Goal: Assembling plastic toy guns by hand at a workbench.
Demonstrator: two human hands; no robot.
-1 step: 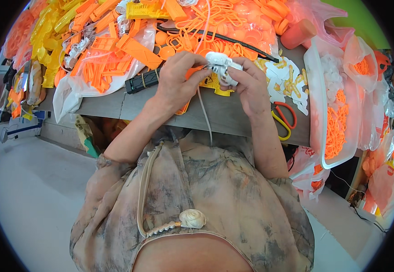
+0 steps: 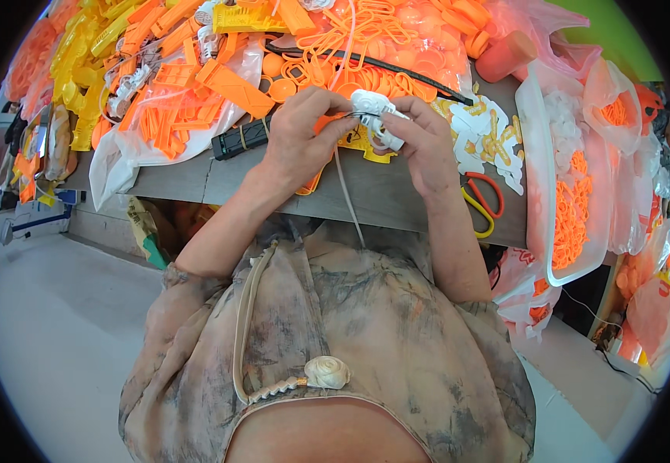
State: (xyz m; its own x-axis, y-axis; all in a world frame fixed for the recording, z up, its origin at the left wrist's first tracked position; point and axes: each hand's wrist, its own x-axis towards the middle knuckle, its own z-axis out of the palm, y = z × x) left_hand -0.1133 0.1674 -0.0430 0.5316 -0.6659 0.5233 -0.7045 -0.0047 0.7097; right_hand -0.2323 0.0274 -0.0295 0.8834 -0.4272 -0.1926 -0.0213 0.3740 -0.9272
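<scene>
Over the near edge of the table, my right hand [image 2: 427, 147] grips a small white moulded plastic part [image 2: 373, 104] between thumb and fingers. My left hand [image 2: 304, 135] is closed in a pinch right beside it, on a thin dark cord [image 2: 359, 115] that runs across the part. How the cord joins the part is too small to make out. Below the hands a pale cord [image 2: 346, 193] hangs past the table edge toward my lap. Yellow plastic pieces [image 2: 377, 154] lie under the white part, partly hidden by my hands.
Orange and yellow plastic parts [image 2: 234, 89] heap across the back. A black bar-shaped object [image 2: 242, 140] lies left of my hands. To the right are white flat pieces [image 2: 470, 147], scissors [image 2: 491, 197] with red and yellow handles, and a clear bin [image 2: 539, 262] holding orange links.
The white part has turned slightly in my right hand, and a ring-like section shows on its lower side. The pale cord has shifted a little. Both hands keep nearly the same place.
</scene>
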